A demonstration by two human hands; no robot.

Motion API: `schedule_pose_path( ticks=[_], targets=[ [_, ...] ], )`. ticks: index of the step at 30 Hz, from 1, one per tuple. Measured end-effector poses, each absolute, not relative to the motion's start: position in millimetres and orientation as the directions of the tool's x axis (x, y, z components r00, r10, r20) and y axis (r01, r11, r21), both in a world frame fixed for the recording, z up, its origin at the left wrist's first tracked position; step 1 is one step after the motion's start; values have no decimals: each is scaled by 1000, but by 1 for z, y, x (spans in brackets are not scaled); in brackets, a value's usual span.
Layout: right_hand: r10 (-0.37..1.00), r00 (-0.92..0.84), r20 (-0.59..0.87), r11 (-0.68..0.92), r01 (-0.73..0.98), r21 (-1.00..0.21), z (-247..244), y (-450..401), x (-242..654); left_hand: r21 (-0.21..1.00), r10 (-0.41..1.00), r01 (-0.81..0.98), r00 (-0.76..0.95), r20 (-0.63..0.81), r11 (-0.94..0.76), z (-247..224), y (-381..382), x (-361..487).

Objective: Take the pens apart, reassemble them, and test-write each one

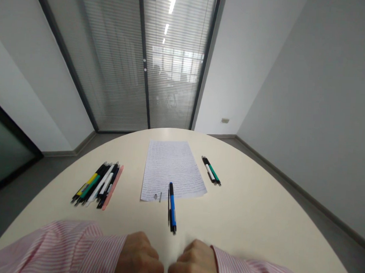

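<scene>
My left hand (140,258) and my right hand (196,262) rest at the table's near edge, knuckles facing each other and almost touching. Both have their fingers curled in, and nothing shows in either. Just beyond them lies a blue pen (172,207) with a black tip, its far end over the bottom edge of a handwritten sheet of paper (171,164). A thin dark piece lies along its left side. Two small grey pieces, one a short strip (160,197), are on the sheet's lower edge.
On the round cream table (242,221), several pens and markers (97,185) lie bunched at the left, with a pink one (113,188) at their right side. White and green pens (211,171) lie right of the paper. Walls and a blind-covered glass partition stand behind.
</scene>
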State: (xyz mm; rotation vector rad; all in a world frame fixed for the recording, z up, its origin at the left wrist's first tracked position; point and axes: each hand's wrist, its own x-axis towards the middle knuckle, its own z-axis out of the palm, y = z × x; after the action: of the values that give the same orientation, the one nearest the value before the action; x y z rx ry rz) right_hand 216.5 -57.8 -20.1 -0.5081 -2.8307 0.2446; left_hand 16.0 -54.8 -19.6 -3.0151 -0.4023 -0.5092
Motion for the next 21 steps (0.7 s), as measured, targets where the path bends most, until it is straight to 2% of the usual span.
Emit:
schedule_pose_path(
  ticks=[1, 4, 8, 10, 15, 18, 21],
  targets=[
    [359, -907, 222, 926, 316, -207, -21, -58, 216, -6, 269, 289, 900, 343, -957, -23, -55, 16],
    [344, -905, 251, 931, 294, -217, -22, -57, 215, 22, 225, 232, 910, 349, -972, -27, -55, 15],
    [343, -857, 384, 932, 259, -252, -8, -54, 217, 57, 271, 270, 887, 374, -961, -25, -56, 16],
    [397, -810, 433, 912, 296, -283, 3, -50, 220, 75, 301, 295, 871, 388, -952, -23, -57, 16],
    [669, -592, 450, 743, 505, -439, 16, -31, 223, 54, 270, 269, 890, 368, -962, -10, -51, 15],
    [726, -551, 412, 688, 556, -467, 10, -23, 223, 40, 180, 176, 935, 307, -984, -3, -49, 14],
    [763, -509, 398, 646, 576, -501, 4, -21, 222, 48, 254, 254, 893, 373, -966, -7, -52, 15]
  ],
)
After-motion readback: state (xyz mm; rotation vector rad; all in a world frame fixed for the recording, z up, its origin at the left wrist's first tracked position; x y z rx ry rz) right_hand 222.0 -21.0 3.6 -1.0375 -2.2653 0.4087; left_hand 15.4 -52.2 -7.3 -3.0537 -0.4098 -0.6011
